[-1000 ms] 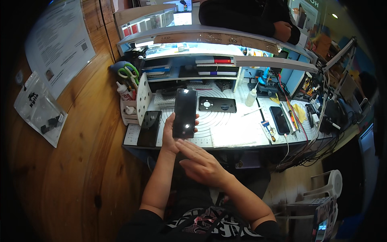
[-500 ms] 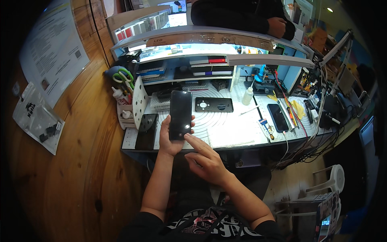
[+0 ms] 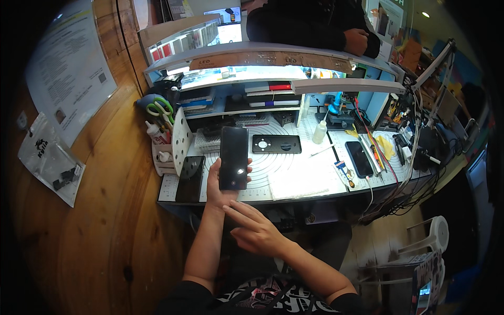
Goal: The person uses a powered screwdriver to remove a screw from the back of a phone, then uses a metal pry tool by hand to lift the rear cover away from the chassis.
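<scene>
My left hand point(image 3: 219, 188) holds a black phone point(image 3: 233, 157) upright above the front edge of the workbench mat point(image 3: 294, 173), its dark screen facing me with a small glint of light. My right hand point(image 3: 255, 230) hovers just below it, fingers spread and pointing left, holding nothing and apart from the phone. A second dark phone point(image 3: 190, 178) lies flat on the mat to the left of my left hand. A black phone back cover point(image 3: 276, 144) with a round camera hole lies behind the held phone.
Another black phone point(image 3: 359, 158) lies at the mat's right, beside tools and tangled cables point(image 3: 415, 152). A small white bottle point(image 3: 319, 132) stands mid-bench. Scissors point(image 3: 159, 110) and glue bottles sit at the left. A person in dark sleeves point(image 3: 315, 26) leans on the counter above. A wooden wall point(image 3: 94, 210) rises left.
The held phone stays in my left hand. My right hand has dropped lower and away from the phone's bottom edge; the view has tilted slightly.
</scene>
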Demonstrator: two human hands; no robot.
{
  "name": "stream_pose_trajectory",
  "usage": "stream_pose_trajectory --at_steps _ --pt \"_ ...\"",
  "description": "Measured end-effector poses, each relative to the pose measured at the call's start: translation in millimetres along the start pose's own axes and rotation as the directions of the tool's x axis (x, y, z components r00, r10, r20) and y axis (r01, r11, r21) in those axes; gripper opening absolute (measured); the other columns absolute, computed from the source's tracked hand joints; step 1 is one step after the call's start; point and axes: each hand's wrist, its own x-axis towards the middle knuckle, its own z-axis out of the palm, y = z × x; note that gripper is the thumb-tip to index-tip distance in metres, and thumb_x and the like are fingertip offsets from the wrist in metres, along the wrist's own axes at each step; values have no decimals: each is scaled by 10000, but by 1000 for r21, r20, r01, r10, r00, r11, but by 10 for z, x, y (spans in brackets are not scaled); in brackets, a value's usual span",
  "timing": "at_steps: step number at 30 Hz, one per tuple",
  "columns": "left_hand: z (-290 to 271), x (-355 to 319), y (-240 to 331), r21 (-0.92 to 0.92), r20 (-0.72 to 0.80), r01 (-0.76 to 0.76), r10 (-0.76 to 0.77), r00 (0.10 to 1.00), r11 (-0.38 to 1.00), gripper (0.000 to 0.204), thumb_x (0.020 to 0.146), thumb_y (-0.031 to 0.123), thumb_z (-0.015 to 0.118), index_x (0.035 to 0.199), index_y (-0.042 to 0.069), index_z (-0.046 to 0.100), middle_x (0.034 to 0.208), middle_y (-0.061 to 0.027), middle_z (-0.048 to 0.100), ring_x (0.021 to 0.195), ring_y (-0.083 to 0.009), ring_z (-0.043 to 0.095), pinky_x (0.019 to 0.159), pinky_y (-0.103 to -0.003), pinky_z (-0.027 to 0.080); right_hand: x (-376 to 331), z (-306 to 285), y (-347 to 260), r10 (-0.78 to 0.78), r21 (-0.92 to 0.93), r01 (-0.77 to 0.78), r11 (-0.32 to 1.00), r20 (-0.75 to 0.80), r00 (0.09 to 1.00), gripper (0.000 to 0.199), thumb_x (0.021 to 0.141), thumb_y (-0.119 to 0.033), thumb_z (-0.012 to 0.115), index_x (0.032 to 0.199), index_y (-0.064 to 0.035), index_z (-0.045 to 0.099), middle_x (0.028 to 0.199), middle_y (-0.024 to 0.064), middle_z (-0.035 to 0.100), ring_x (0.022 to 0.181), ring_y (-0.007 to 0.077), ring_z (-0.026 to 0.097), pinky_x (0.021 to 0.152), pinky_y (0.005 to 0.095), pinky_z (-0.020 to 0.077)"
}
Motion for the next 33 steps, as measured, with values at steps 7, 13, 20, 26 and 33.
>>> stream_pose_trajectory --at_steps 7,13,20,26,33 --pt "-32 -1 -27 -13 -28 4 -5 1000 1000 687 1003 525 492 1412 -27 500 1303 -255 607 1057 -294 636 854 -421 541 -41 -358 304 162 -50 -177 983 -219 962 138 765 -5 744 895 -4 700 1442 181 549 1305 362 539 1066 446 456" --pt "-3 -23 5 21 -58 13 -12 998 1000 708 986 544 505 1426 -11 494 1310 -235 605 1047 -285 633 851 -401 521 -164 -1059 1298 473 7 -522 853 -429 769 96 898 -7 671 991 12 654 1118 151 630 906 300 666 791 371 546" --pt "7 -13 -23 -3 -56 26 -26 998 1000 697 989 545 496 1427 4 502 1322 -238 600 1049 -285 626 855 -404 512 -133 -1270 1991 390 -392 -446 804 -219 895 90 960 -120 619 996 -43 590 1055 118 599 925 361 639 773 452 527" --pt "-36 -42 -6 -6 -35 28 -28 999 1000 690 988 539 501 1419 0 509 1318 -240 602 1046 -289 631 853 -410 519 -80 -1140 2172 452 -506 -434 746 -95 887 62 920 -71 589 976 -46 598 1020 120 599 920 350 647 760 472 522" --pt "-43 -51 8 -56 -74 9 -13 997 998 673 1001 534 475 1402 -5 521 1256 -251 639 982 -306 686 806 -426 579 -42 -1130 2195 459 -526 -421 739 -64 886 77 900 -79 550 930 -37 607 1035 144 588 926 373 638 793 467 528"
